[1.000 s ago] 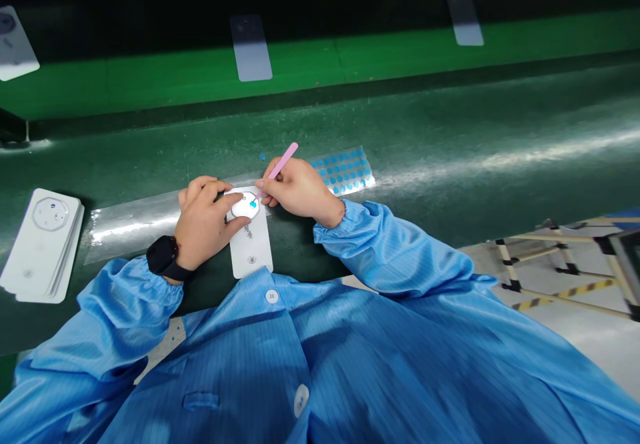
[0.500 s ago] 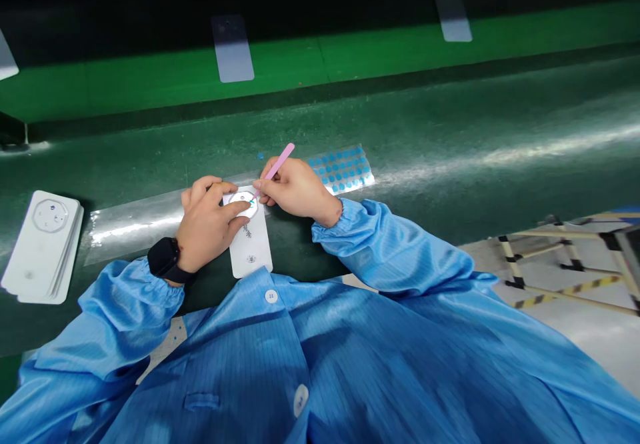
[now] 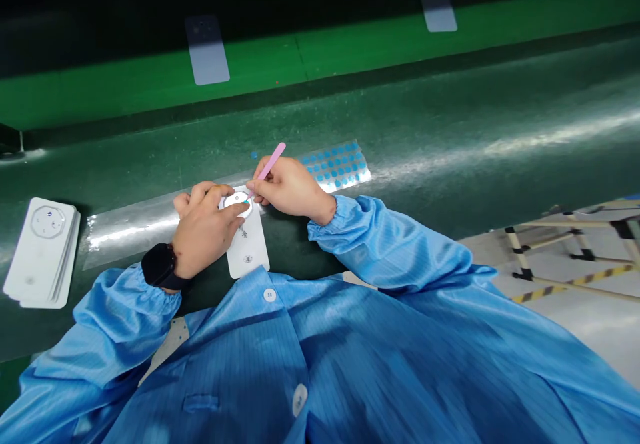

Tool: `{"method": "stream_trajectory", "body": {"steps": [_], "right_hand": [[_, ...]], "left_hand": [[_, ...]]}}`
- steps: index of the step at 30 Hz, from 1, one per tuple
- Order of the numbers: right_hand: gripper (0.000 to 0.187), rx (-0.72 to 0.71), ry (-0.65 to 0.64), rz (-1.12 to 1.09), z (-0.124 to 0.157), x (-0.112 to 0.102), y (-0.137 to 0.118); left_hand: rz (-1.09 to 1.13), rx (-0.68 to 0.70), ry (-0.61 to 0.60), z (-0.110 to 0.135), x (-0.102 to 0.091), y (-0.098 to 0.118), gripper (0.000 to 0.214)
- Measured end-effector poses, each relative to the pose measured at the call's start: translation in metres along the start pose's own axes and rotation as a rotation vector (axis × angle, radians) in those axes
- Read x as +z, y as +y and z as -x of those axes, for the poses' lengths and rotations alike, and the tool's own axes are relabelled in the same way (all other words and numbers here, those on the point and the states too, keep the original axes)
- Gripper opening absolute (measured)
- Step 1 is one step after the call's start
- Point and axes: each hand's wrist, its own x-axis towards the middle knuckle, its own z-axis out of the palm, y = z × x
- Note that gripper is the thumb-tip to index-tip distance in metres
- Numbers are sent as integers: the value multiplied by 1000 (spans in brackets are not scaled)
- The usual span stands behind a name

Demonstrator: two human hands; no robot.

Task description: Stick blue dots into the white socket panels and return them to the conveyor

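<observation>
Head view: your white plate (image 3: pixel 248 249) lies left of the frame's centre, its lower end by your blue coat (image 3: pixel 250 357). Your left hand (image 3: pixel 204 232) rests over it, thumb and index finger slightly parted, index tip at a small blue piece (image 3: pixel 246 201); your right hand (image 3: pixel 295 187) pinches a slim pink tool (image 3: pixel 270 162), tip down there. Steadying the plate and pressing lightly should serve well. Mind the stack (image 3: pixel 43 257) at far left and the dotted sheet (image 3: pixel 350 169) just beyond your right hand; bare bench (image 3: pixel 425 177) spreads right, up to a brighter green band (image 3: pixel 350 57)
</observation>
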Motion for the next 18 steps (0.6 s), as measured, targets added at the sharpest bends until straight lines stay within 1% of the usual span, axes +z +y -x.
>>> {"method": "stream_trajectory", "body": {"steps": [4,6,8,13,18], "right_hand": [[16,-3,23,-99,0,2,5],[16,-3,12,-193,2,1,8],[14,-23,-8,-227,5,0,11],[15,-170,28,-47,9,-2,14],[16,-303,44,32,12,1,17]], "left_hand": [[-5,-10,10,2,1,1,23],[-4,-9,11,2,2,2,23],[7,-13,12,3,2,2,24],[9,-15,10,3,4,3,23],[0,-5,29,3,6,3,23]]}}
